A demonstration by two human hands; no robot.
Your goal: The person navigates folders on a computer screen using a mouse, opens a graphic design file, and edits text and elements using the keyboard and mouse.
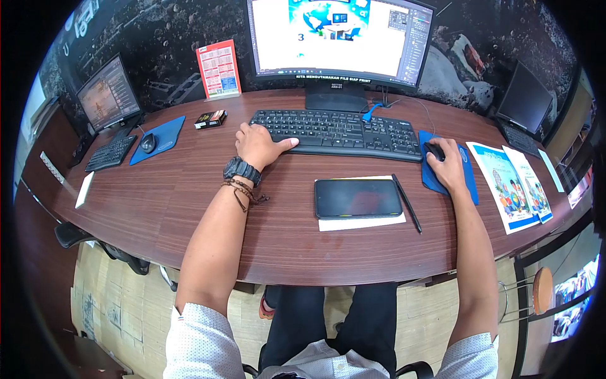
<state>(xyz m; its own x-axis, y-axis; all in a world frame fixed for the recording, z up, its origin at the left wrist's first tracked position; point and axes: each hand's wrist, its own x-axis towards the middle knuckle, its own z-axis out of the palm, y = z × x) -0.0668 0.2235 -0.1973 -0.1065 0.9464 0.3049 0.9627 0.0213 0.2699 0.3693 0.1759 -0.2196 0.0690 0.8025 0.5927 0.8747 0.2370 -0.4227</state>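
Observation:
My left hand [257, 144] rests on the left end of a black keyboard [341, 134], thumb stretched along its front edge and fingers apart. A watch [242, 170] and a beaded bracelet [243, 190] are on that wrist. My right hand [447, 165] is wrapped over a black computer mouse [434, 150], which sits on a blue mouse pad [469, 181]. Behind the keyboard, a monitor [341, 38] displays a design window with a blue picture. Between my forearms a smartphone [358, 198] lies on white paper [363, 223], with a black pen [406, 203] beside it.
Printed booklets [502, 186] lie right of the mouse pad. A small dark box [210, 119] and a red-framed calendar [218, 69] stand left of the monitor. Further left are a second screen [108, 93], keyboard [110, 153] and mouse [148, 143]. Another screen [524, 98] stands at right.

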